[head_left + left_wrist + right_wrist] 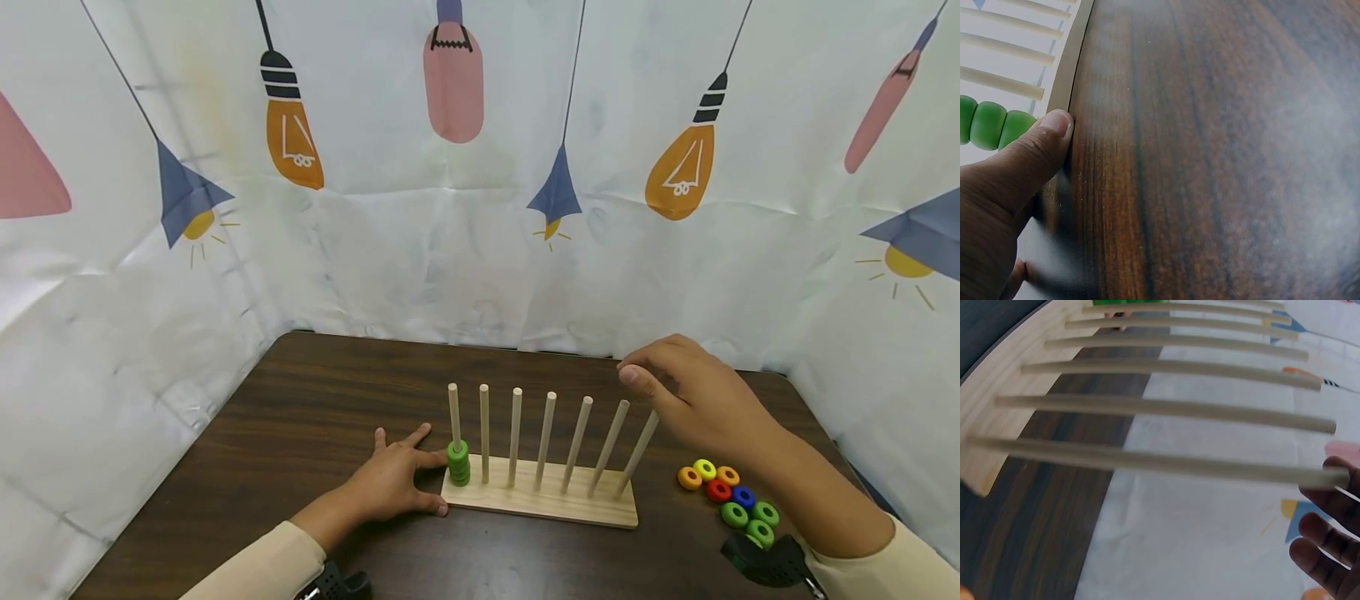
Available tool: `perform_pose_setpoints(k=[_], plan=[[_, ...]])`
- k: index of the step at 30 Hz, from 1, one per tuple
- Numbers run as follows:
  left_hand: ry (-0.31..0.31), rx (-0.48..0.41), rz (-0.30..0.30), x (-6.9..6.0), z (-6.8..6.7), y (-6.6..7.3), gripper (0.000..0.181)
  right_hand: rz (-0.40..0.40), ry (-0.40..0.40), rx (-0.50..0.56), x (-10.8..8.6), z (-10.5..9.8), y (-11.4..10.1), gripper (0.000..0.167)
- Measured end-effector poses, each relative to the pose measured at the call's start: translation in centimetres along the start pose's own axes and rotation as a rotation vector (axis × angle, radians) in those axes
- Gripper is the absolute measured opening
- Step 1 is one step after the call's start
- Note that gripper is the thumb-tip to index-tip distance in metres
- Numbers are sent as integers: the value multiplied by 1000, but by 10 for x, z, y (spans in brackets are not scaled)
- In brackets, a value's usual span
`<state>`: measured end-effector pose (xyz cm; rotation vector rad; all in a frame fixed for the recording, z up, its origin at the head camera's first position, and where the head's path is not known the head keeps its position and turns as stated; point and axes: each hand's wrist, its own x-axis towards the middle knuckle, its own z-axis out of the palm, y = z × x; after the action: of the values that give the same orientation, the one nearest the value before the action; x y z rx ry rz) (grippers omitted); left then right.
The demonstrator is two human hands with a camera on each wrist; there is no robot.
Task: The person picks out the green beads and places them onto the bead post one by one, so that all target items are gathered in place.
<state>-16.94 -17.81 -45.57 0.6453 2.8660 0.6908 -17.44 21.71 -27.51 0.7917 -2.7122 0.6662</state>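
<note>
A pale wooden board with several upright pegs (540, 492) stands on the table, and a stack of green rings (458, 465) sits low on its leftmost peg. My left hand (399, 477) holds the board's left end, its thumb (1054, 128) against the front edge beside the green rings and its other fingers spread behind. My right hand (701, 400) hovers at the top of the rightmost peg (1166, 465), fingers loosely bent. Its fingertips (1316, 550) are close to the peg's tip, and no ring shows in them. The peg's upper end is hidden by this hand in the head view.
Right of the board lie loose rings: orange (689, 477), yellow (704, 469), red (717, 490), blue (743, 497) and several green (760, 532), one partly hidden by the right wrist camera (772, 562). A lamp-printed white curtain (450, 267) hangs behind the dark wood table (360, 375).
</note>
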Motion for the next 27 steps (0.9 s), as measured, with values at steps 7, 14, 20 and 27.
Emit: perform_pose_setpoints(k=[7, 14, 20, 27], plan=[[0, -10, -4, 0, -1, 1, 72, 17, 36, -29, -21, -6, 24, 23], [-7, -8, -10, -1, -1, 1, 72, 48, 48, -96, -43, -8, 48, 20], [-12, -11, -6, 1, -1, 1, 72, 99, 29, -106, -64, -6, 68, 20], [-14, -21, -3, -1, -1, 1, 72, 227, -52, -104, -91, 3, 87, 23]])
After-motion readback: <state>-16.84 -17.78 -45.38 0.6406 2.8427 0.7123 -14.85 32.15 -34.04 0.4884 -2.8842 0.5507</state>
